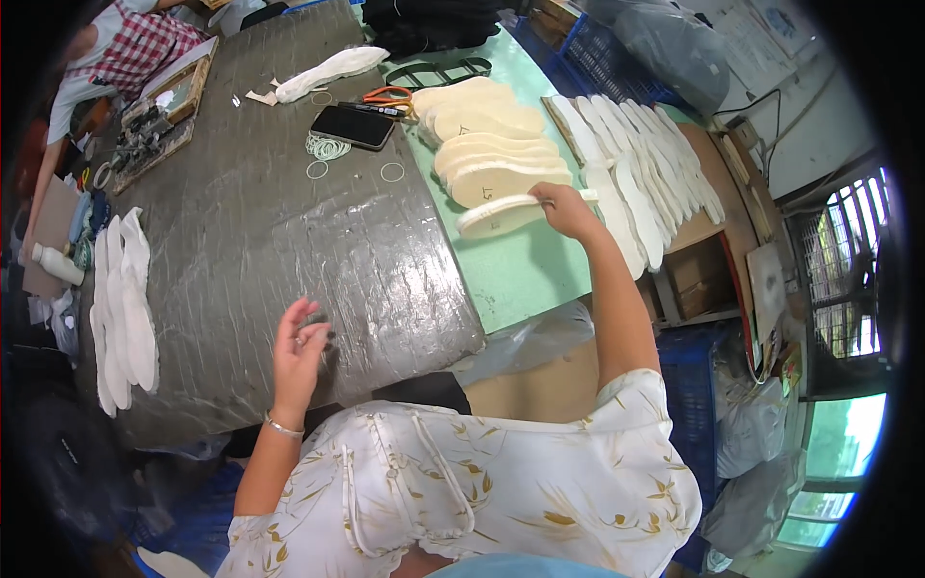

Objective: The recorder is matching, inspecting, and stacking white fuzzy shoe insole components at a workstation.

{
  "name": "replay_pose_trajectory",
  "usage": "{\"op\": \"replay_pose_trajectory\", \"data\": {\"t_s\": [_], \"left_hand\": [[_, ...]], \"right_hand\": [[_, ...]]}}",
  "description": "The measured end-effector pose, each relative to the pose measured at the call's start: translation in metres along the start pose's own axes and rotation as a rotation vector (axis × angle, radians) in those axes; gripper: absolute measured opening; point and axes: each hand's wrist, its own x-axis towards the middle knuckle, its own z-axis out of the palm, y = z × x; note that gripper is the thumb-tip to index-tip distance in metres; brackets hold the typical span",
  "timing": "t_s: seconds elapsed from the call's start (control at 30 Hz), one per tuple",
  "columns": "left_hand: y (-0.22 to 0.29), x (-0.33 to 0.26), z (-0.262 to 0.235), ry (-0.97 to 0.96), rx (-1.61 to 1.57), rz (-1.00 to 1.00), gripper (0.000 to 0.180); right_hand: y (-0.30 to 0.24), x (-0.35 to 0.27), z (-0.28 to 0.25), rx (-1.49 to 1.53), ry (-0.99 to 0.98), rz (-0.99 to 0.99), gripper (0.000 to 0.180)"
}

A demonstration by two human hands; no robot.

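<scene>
The right hand [570, 212] has thumb and fingers pinched together on one end of a pale, curved insole [491, 220], held tilted over the green board [520, 279]. The left hand [301, 342] hovers left of that board, fingers loosely curled, holding nothing. On the board, smooth-faced cream insoles [496, 178] with fuzzy edges overlap in a fanned pile; along its right side lie rows of fleecy white insoles [641, 159]. Left of it stretches wrinkled, glossy grey sheeting [241, 260]. Beyond its far right corner stands a latticed blue crate [590, 50], contents unclear.
</scene>
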Motion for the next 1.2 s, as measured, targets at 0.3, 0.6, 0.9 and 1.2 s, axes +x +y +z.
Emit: {"op": "replay_pose_trajectory", "data": {"t_s": [0.3, 0.6, 0.9, 1.2], "left_hand": [[-0.011, -0.023, -0.035, 0.21, 0.059, -0.004, 0.05], [-0.005, -0.073, -0.102, 0.635, 0.349, 0.087, 0.066], [-0.002, -0.201, -0.198, 1.128, 0.797, -0.082, 0.059], [-0.02, -0.089, -0.327, 1.289, 0.145, -0.141, 0.035]], "right_hand": [[0.017, 0.02, 0.035, -0.316, 0.474, -0.068, 0.04], [-0.144, -0.031, 0.099, 0.364, 0.087, -0.386, 0.025], [-0.271, -0.027, 0.147, 0.331, -0.36, -0.735, 0.021], [-0.33, -0.054, 0.171, 0.264, -0.487, -0.896, 0.023]]}}
